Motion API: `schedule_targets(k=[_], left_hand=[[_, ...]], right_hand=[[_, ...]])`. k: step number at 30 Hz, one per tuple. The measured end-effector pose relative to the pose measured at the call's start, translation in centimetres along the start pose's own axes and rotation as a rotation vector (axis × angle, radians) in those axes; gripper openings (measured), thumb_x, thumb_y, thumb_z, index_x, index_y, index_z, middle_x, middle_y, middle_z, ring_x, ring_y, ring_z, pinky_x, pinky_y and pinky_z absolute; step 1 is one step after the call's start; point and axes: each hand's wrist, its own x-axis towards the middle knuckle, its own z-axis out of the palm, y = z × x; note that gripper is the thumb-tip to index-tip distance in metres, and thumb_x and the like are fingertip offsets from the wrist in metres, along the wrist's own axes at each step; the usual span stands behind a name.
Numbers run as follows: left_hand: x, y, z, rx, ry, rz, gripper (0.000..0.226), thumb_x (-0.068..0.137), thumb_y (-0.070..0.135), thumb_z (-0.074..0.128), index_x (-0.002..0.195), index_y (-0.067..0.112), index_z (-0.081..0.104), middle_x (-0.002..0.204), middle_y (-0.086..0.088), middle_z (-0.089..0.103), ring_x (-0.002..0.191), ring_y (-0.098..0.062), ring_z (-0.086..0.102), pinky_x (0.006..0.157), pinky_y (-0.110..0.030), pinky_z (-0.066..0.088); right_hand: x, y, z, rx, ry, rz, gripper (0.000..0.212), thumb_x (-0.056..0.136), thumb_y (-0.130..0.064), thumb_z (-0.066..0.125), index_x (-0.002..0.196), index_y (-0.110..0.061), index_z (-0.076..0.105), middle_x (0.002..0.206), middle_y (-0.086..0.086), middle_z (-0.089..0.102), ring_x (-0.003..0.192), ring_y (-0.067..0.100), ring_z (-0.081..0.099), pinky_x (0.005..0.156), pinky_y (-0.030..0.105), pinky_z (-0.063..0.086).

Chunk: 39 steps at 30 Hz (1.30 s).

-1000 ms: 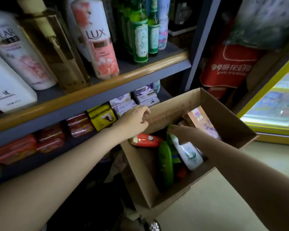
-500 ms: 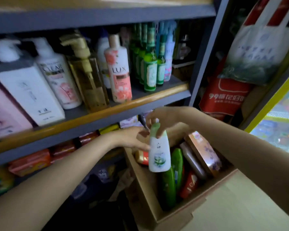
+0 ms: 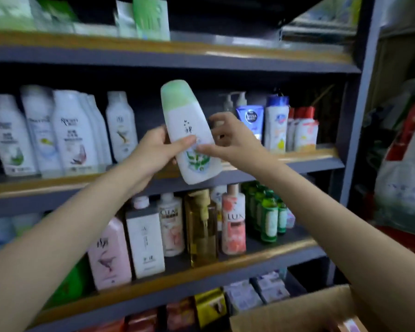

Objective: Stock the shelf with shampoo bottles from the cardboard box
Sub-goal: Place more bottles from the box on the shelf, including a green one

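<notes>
You had the white shampoo bottle (image 3: 191,137) up in front of the middle shelf (image 3: 304,161), green cap end at 12 o'clock, base at 6 o'clock, body tilted so the top leaned left. It was off the shelf, in the air, its base level with the shelf's wooden front lip.

Your left hand (image 3: 153,152) gripped the bottle from its 9 o'clock side, thumb across the printed front, fingers wrapped behind. Your right hand (image 3: 228,137) pinched it from the 3 o'clock side: thumb tip on the label touching near the left thumb, index and other fingers curled at the bottle's right edge. Both hands were grasping it.

Behind the bottle was an open gap on the middle shelf. At 9 o'clock of the gap stood a row of white bottles (image 3: 70,133); at 3 o'clock a blue tube (image 3: 250,121), a white bottle with a blue cap (image 3: 276,123) and red-capped bottles (image 3: 302,128).

Below, on the lower shelf (image 3: 273,257), at 6 o'clock from the held bottle: a pink bottle (image 3: 109,252), a white boxy pump bottle (image 3: 145,240), a CLEAR bottle (image 3: 171,226), an amber pump bottle (image 3: 203,231), a LUX bottle (image 3: 234,224) and green glass bottles (image 3: 268,216).

The cardboard box (image 3: 295,312) sat at the frame's 5 o'clock corner, only its flap edge visible; contents couldn't be seen. Bags (image 3: 403,178) hung at 3 o'clock past the shelf upright. The frame was motion-blurred at the edges.
</notes>
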Motion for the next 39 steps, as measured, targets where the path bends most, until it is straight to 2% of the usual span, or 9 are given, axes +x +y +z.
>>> schedule_targets(k=[3, 7, 12, 15, 19, 23, 29, 34, 39], left_hand=[[2.0, 1.7, -0.8, 0.075, 0.052, 0.08, 0.024, 0.084, 0.015, 0.062, 0.106, 0.023, 0.054, 0.107, -0.004, 0.065, 0.098, -0.02, 0.061, 0.082, -0.035, 0.05], [4.3, 1.8, -0.1, 0.195, 0.052, 0.161, 0.037, 0.084, 0.015, 0.063, 0.117, 0.025, 0.051, 0.105, 0.005, 0.06, 0.097, -0.012, 0.057, 0.082, -0.026, 0.046], [7.6, -0.1, 0.9, 0.19, 0.025, 0.043, 0.046, 0.083, 0.011, 0.064, 0.127, 0.016, 0.049, 0.117, -0.004, 0.061, 0.104, -0.018, 0.058, 0.091, -0.031, 0.046], [9.6, -0.9, 1.8, 0.178, -0.018, -0.081, 0.042, 0.084, 0.015, 0.064, 0.124, 0.015, 0.051, 0.111, -0.005, 0.063, 0.083, -0.013, 0.059, 0.08, -0.028, 0.042], [11.6, -2.0, 3.4, 0.056, -0.077, -0.233, 0.042, 0.085, 0.012, 0.062, 0.125, 0.011, 0.05, 0.12, -0.011, 0.063, 0.096, -0.022, 0.061, 0.076, -0.03, 0.049], [12.5, -2.7, 4.2, -0.003, -0.011, -0.283, 0.045, 0.085, 0.01, 0.062, 0.127, 0.012, 0.046, 0.116, -0.009, 0.063, 0.092, -0.021, 0.061, 0.066, -0.028, 0.05], [11.8, -3.8, 4.0, 0.155, -0.061, -0.392, 0.046, 0.08, 0.001, 0.065, 0.121, 0.015, 0.048, 0.119, -0.006, 0.062, 0.094, -0.018, 0.061, 0.058, -0.023, 0.053], [12.2, -3.6, 4.6, 0.152, -0.035, -0.404, 0.044, 0.081, -0.003, 0.063, 0.12, 0.011, 0.047, 0.123, -0.01, 0.059, 0.094, -0.021, 0.061, 0.051, -0.022, 0.055], [13.4, -4.0, 5.5, 0.158, -0.015, -0.419, 0.047, 0.08, -0.005, 0.063, 0.123, 0.008, 0.046, 0.126, -0.014, 0.057, 0.103, -0.025, 0.061, 0.05, -0.023, 0.055]], right_hand=[[1.5, -1.2, 1.7, -0.171, 0.036, -0.116, 0.075, 0.074, -0.025, 0.076, 0.132, -0.011, 0.032, 0.118, 0.003, 0.058, 0.097, 0.016, 0.059, 0.081, 0.03, 0.051], [3.9, -1.1, 3.0, -0.161, 0.217, -0.075, 0.059, 0.074, -0.022, 0.075, 0.115, -0.006, 0.036, 0.117, 0.012, 0.056, 0.104, 0.029, 0.058, 0.078, 0.04, 0.05], [6.9, 0.9, 2.4, -0.215, 0.129, 0.068, 0.049, 0.079, -0.019, 0.071, 0.096, -0.01, 0.026, 0.117, 0.018, 0.056, 0.107, 0.033, 0.056, 0.072, 0.032, 0.042], [8.1, 2.0, 1.3, -0.31, 0.077, 0.153, 0.035, 0.085, -0.013, 0.062, 0.104, -0.006, 0.033, 0.126, 0.022, 0.05, 0.115, 0.037, 0.051, 0.083, 0.036, 0.041], [8.4, 3.9, -0.4, -0.406, 0.076, 0.16, 0.039, 0.088, -0.007, 0.054, 0.123, 0.003, 0.039, 0.133, 0.021, 0.045, 0.12, 0.034, 0.046, 0.085, 0.026, 0.036], [7.9, 5.5, -1.0, -0.425, 0.068, 0.156, 0.034, 0.087, -0.001, 0.047, 0.12, 0.003, 0.045, 0.125, 0.021, 0.051, 0.114, 0.033, 0.049, 0.072, 0.022, 0.032], [7.4, 6.1, -1.2, -0.428, 0.011, 0.163, 0.033, 0.087, 0.0, 0.046, 0.113, -0.004, 0.065, 0.12, 0.017, 0.063, 0.113, 0.031, 0.056, 0.091, 0.032, 0.045], [7.3, 6.3, -1.1, -0.46, -0.004, 0.166, 0.031, 0.086, 0.0, 0.044, 0.108, 0.009, 0.064, 0.114, 0.026, 0.063, 0.107, 0.038, 0.057, 0.093, 0.043, 0.048], [7.5, 7.0, -1.4, -0.501, -0.059, 0.17, 0.032, 0.086, -0.001, 0.045, 0.112, 0.004, 0.063, 0.119, 0.019, 0.062, 0.112, 0.033, 0.056, 0.093, 0.035, 0.049]])
